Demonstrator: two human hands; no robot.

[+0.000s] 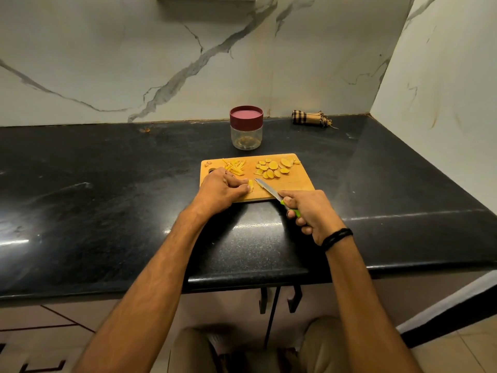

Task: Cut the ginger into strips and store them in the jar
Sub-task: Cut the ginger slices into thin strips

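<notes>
Mid-frame on the wooden board [293, 181], ginger [250, 185] is pinched by the left hand [220, 191]. A green-handled knife [269, 189] is gripped by the right hand [312, 211].

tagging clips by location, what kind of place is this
Probably a home kitchen: a dark stone countertop against a marble-patterned wall, cabinet doors below, and a wooden cutting board where ginger is being cut with a knife.
</notes>
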